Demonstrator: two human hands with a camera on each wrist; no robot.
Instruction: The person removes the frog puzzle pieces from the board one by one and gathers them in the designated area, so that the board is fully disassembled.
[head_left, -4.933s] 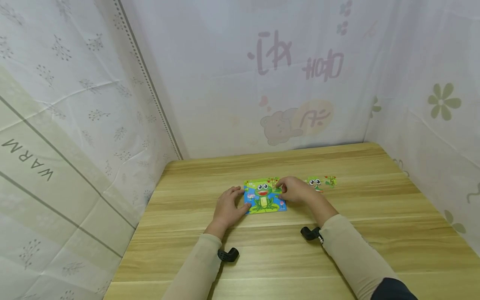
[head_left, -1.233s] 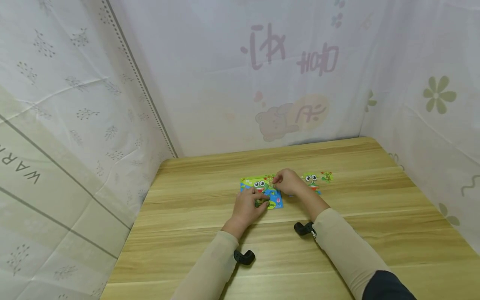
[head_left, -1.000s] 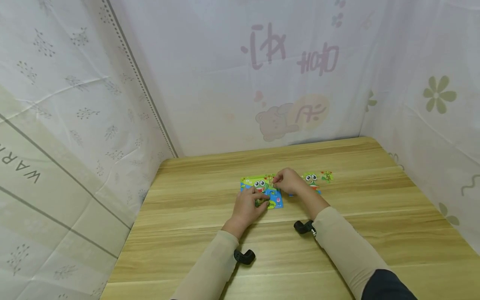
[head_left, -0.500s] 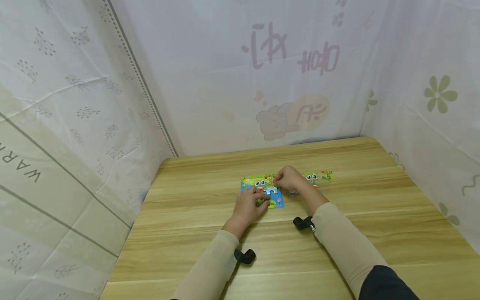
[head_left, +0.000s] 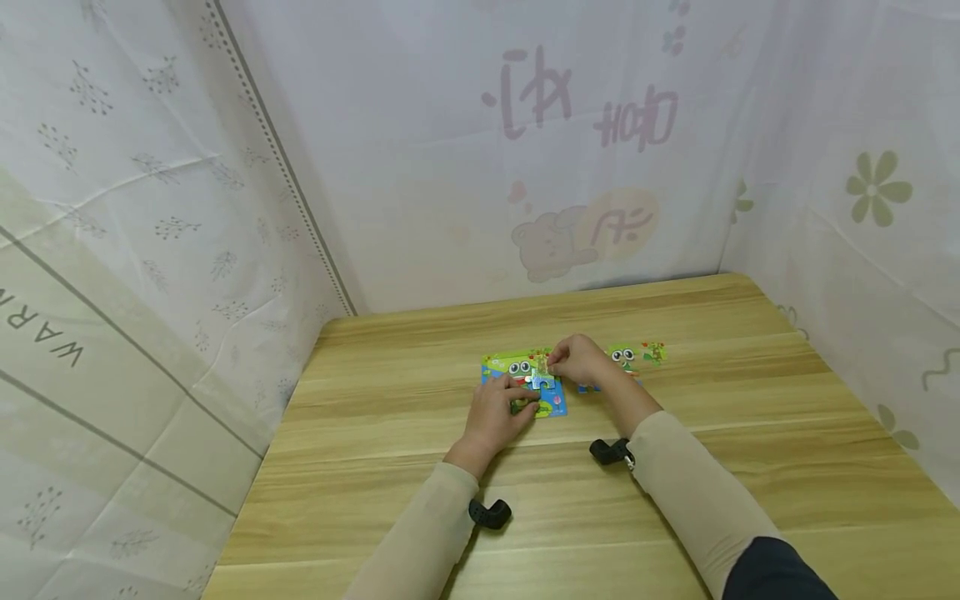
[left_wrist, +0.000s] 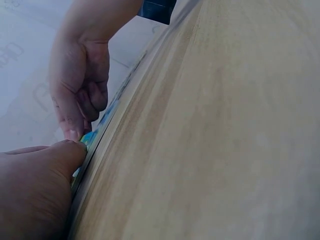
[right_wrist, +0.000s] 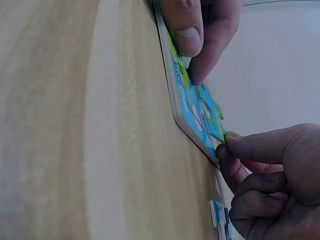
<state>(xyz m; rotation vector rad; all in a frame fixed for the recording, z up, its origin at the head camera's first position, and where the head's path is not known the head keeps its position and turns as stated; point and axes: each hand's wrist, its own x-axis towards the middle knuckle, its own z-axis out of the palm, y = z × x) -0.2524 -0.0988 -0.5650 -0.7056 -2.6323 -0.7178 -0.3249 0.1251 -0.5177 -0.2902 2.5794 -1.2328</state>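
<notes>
A small frog jigsaw puzzle board [head_left: 557, 408] lies flat on the wooden table. My left hand [head_left: 491, 412] rests over its lower left part, covering much of the frog's body; in the right wrist view its thumb [right_wrist: 189, 41] and a finger press down on the board. At the board's right edge my right hand [head_left: 581, 362] pinches a puzzle piece [head_left: 543, 380] between thumb and fingertips. The piece looks pale blue with a knobbed outline and overlaps the picture. Seen from the right wrist, it is thin and edge-on, tilted against the board's surface.
Loose puzzle pieces lie right of the board: one with the frog's eyes [head_left: 622, 357], one with red flowers [head_left: 655, 352], and a blue one [head_left: 588, 388] partly behind the right hand. Printed curtains [head_left: 450, 208] hang along the table's far and side edges.
My left hand has moved from the board's left edge onto the picture. My right hand stays at the right edge; the piece in it has tilted and shows more clearly over the board.
</notes>
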